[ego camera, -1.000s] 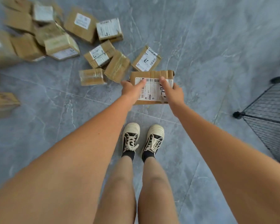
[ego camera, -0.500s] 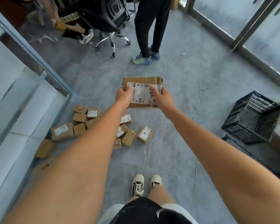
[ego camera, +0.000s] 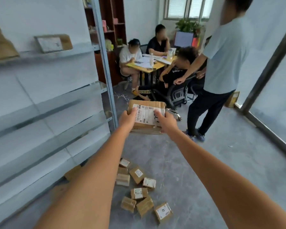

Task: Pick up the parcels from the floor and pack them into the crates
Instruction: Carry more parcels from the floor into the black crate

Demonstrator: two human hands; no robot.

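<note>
- Out in front of the person, at arm's length and well above the floor, the head view shows a cardboard parcel (ego camera: 146, 116) carried between both hands.
- Left hand (ego camera: 127, 119) grips its left edge, thumb curled over the top; right hand (ego camera: 165, 122) grips the right edge the same way, so each is clamped on the box.
- Holding from both sides likely keeps the box level and steady while it travels to a crate; no crate is in view now.
- Its look: brown corrugated card, a white shipping label with barcodes across the top, and a slightly crushed, gaping seam along the near lower edge.
- Below, more small parcels (ego camera: 139, 193) lie scattered on the grey floor (ego camera: 205, 162), waiting to be gathered, beside pale shelving (ego camera: 40, 100) on the left.
- Beyond, a standing person (ego camera: 221, 63) and others seated at a table (ego camera: 149, 65) occupy the room.
</note>
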